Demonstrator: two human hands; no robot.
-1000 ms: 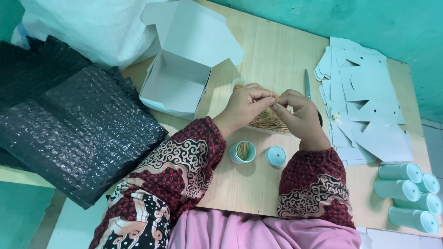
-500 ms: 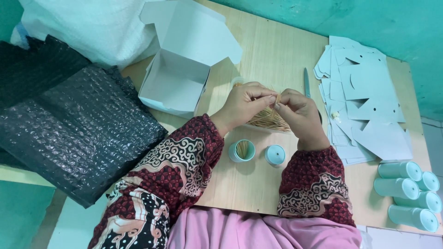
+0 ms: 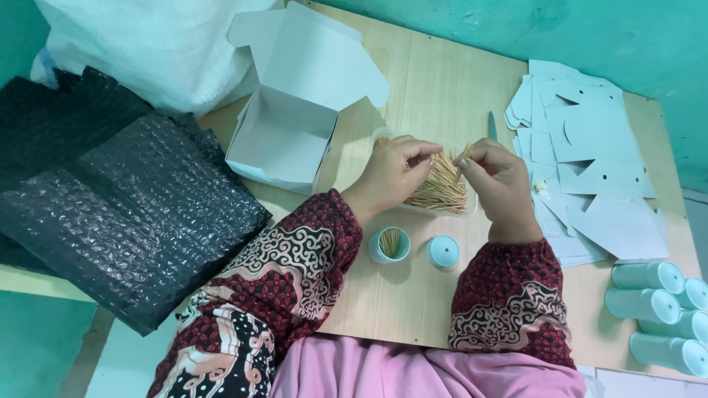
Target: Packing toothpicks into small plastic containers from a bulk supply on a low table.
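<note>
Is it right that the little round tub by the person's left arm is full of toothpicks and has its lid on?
Not quite. The head view shows the little round tub open, with toothpicks standing inside it. Its lid lies beside it on the table; it is not on the tub.

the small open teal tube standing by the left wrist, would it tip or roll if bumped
The open teal tube stands upright on the wooden table, narrow and round, so it would probably tip easily and then roll. It holds only a few toothpicks, so it is likely light, and they might spill.
</note>
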